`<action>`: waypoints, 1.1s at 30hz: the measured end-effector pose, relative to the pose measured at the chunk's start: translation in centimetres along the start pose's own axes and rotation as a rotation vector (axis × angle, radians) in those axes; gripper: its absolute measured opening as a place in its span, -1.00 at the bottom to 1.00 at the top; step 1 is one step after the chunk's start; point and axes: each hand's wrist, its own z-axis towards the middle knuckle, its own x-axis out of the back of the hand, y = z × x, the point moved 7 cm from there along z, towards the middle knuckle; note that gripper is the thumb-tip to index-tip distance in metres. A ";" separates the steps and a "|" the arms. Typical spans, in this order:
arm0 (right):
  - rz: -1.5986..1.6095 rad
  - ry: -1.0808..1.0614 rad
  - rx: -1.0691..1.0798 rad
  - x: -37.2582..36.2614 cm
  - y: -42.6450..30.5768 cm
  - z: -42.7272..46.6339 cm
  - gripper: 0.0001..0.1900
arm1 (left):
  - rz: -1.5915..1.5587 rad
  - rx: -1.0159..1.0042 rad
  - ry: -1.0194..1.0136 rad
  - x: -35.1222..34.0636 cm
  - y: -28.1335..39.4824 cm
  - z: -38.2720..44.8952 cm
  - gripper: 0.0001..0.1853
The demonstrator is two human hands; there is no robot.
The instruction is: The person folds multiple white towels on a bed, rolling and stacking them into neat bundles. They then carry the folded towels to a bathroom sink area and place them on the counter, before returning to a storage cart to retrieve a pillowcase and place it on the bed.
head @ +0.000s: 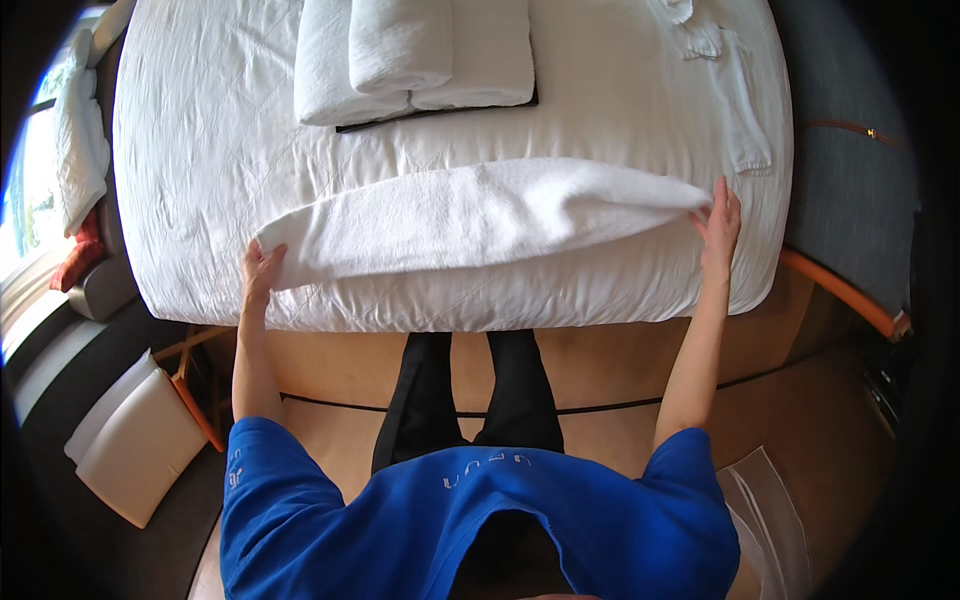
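Observation:
A long white terry towel [457, 217] is stretched sideways over the near part of a white-covered bed [202, 150]. My left hand [262, 270] grips the towel's left end between thumb and fingers. At the other end, my right hand [718, 223] pinches the towel's narrow right corner. Beyond it lie rolled white towels [401, 45], one on top of two others, on a thin black tray or board [442, 112]. Crumpled smaller white cloths [739, 105] lie on the bed at the upper right.
The bed's wooden base [600, 367] is in front of my legs. A cream cushion or chair [139, 450] stands at the lower left, by a window with bundled white bedding [79, 142]. An orange-edged grey surface [847, 187] flanks the bed's right side. Sheer material [772, 517] lies lower right.

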 end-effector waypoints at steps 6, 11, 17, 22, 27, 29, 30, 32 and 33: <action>-0.654 -0.442 0.585 -8.4 0.0 -2.3 -0.14 | -0.105 -0.009 -0.068 -0.7 -0.3 1.1 -0.38; -0.543 -0.310 0.218 -8.9 1.7 1.8 -0.24 | -0.053 -0.018 0.090 -0.3 0.7 2.1 -0.46; -0.340 -0.668 -0.047 -5.6 -0.8 1.1 -0.70 | -0.195 -0.125 -0.001 1.2 2.3 2.0 -0.79; -0.290 -0.451 0.210 0.4 -8.0 -0.6 -0.72 | -0.204 -0.420 0.012 4.3 7.9 0.6 -0.87; -0.219 -0.481 0.368 5.1 -5.6 -1.7 -0.79 | -0.150 -0.507 0.137 5.2 8.0 -1.2 -0.88; -0.476 -0.395 0.540 4.2 -2.4 -2.8 -0.78 | -0.001 -0.480 0.149 3.1 5.0 -1.1 -0.84; -0.679 -0.352 0.692 3.6 -1.3 -4.0 -0.79 | 0.076 -0.357 0.137 1.4 3.7 -1.5 -0.77; -0.882 -0.319 0.750 3.2 2.4 -4.5 -0.82 | 0.570 -0.451 0.147 -0.5 -0.1 -1.9 -0.70; -0.904 -0.316 0.641 5.0 5.3 -3.6 -0.83 | 0.511 -0.343 0.055 -1.5 -0.7 -2.0 -0.72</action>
